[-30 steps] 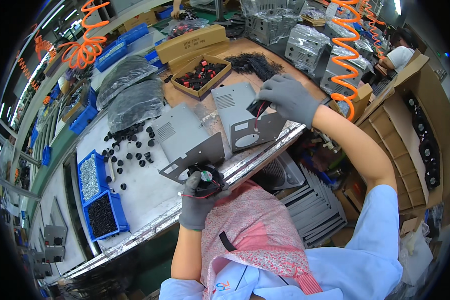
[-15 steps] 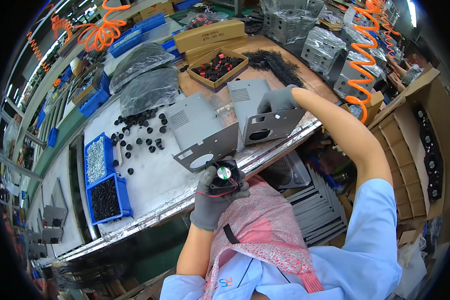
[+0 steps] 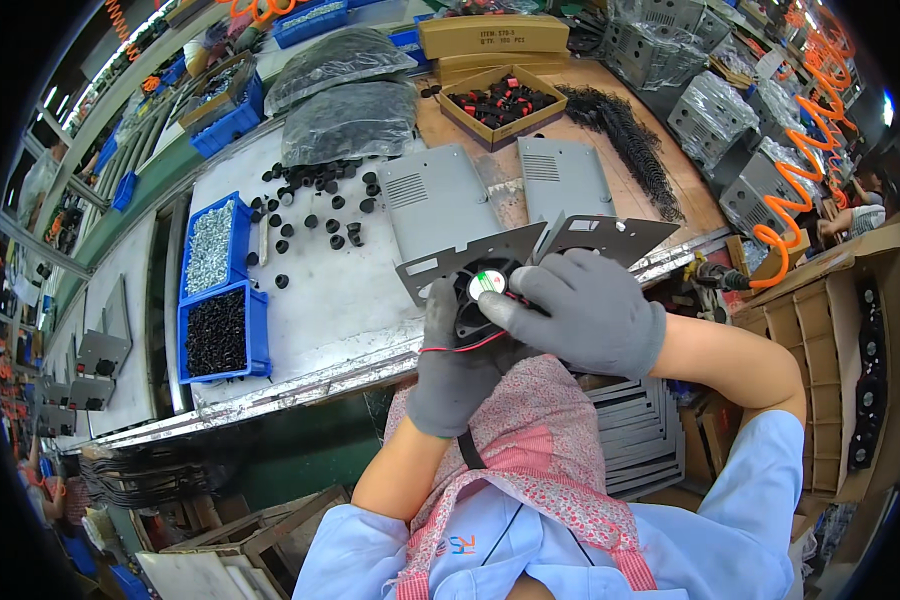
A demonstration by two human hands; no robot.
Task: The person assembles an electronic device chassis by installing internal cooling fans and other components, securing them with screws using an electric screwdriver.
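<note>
Taking the fan as dial centre, you have a blue bin of silver parts (image 3: 211, 245) just past nine o'clock and a blue bin of black parts (image 3: 223, 335) just before it. Loose black caps (image 3: 338, 202) lie scattered at ten. A grey vented panel (image 3: 438, 195) stands at eleven, its upright flange behind the fan.

Your gloved left hand (image 3: 455, 370) is at seven, forearm rising from the lower edge; its thumb and fingers close around the lower left of the black fan (image 3: 487, 285), which sits above the apron, near the table edge. A red wire (image 3: 462, 348) crosses that glove.

A second grey panel (image 3: 567, 182) lies at one o'clock. Your gloved right hand (image 3: 595, 312) comes in from three, elbow bent, fingers curled narrow, one digit across the fan's face; whether it grips cannot be told. A divided cardboard box (image 3: 795, 345) stands past three.
</note>
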